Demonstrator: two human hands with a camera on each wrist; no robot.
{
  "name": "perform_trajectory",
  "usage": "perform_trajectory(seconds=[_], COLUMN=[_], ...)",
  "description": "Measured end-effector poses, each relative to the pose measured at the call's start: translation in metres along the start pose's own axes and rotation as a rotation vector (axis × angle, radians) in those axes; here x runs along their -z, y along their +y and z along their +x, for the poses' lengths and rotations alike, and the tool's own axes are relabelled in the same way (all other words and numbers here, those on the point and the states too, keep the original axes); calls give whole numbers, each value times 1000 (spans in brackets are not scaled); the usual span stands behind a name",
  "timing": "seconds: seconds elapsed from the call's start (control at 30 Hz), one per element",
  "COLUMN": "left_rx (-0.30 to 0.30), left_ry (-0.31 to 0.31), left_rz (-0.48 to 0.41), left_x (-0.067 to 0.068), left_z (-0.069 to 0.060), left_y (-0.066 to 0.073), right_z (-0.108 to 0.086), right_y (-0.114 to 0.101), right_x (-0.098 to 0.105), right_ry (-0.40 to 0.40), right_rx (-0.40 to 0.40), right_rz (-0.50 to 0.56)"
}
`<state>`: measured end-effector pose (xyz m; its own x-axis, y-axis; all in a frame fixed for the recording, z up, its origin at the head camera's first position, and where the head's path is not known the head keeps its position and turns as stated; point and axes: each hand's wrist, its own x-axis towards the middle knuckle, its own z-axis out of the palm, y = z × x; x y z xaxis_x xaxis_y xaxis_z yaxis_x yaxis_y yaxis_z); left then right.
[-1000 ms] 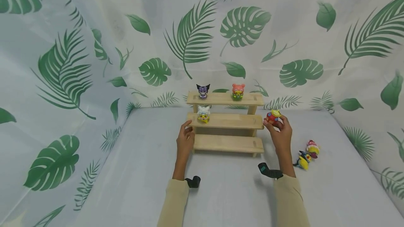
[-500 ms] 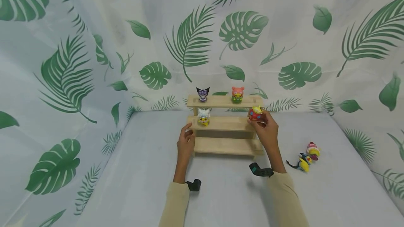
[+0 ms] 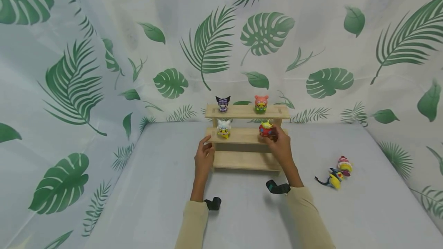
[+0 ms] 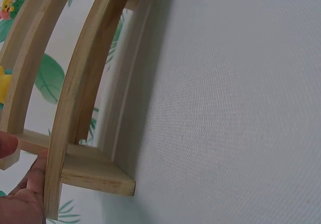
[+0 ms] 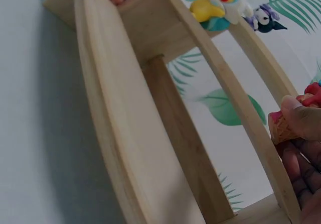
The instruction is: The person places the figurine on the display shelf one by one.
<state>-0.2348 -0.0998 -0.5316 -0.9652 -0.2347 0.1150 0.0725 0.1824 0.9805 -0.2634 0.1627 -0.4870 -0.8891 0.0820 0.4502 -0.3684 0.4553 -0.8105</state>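
In the head view a three-tier wooden shelf (image 3: 242, 159) stands on the table. The right hand (image 3: 281, 146) pinches a red figure with a yellow top (image 3: 265, 129) at the right part of the middle tier; whether its base touches the board I cannot tell. In the right wrist view the thumb (image 5: 301, 116) lies against the figure's cone-like part (image 5: 281, 128). The left hand (image 3: 204, 155) grips the shelf's left end at the middle tier, and its fingers (image 4: 32, 184) touch the wood in the left wrist view. A white-and-yellow figure (image 3: 223, 129) stands on the middle tier's left part.
On the top tier stand a purple-black figure (image 3: 223, 104) and a pink-green figure (image 3: 261, 104). Two more figures, one blue-yellow (image 3: 334, 180) and one pink-yellow (image 3: 344, 165), lie together on the table at the right. A leaf-patterned cloth (image 3: 207, 87) hangs behind.
The right hand has moved left with the red figure, from beyond the shelf's right end to over the middle tier. The left hand keeps its place on the shelf.
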Motion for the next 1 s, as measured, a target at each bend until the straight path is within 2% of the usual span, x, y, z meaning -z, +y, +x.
perform_trajectory(seconds=[0.2,0.4,0.7,1.0], left_rx=[-4,-2,-20,-11], left_ry=[1,0,3,-6], left_rz=[-7,2,1,4], left_x=[0,0,-1,0], left_z=[-1,-2,-2,-1], left_y=[2,1,1,-2], right_z=[0,-2,-2,-5], right_y=[5,5,6,7], right_x=[-3,-4,-7,-9], right_ry=[-13,-27,5,27], right_rx=[30,21,52,93], right_rz=[-14,-38,-43,-131])
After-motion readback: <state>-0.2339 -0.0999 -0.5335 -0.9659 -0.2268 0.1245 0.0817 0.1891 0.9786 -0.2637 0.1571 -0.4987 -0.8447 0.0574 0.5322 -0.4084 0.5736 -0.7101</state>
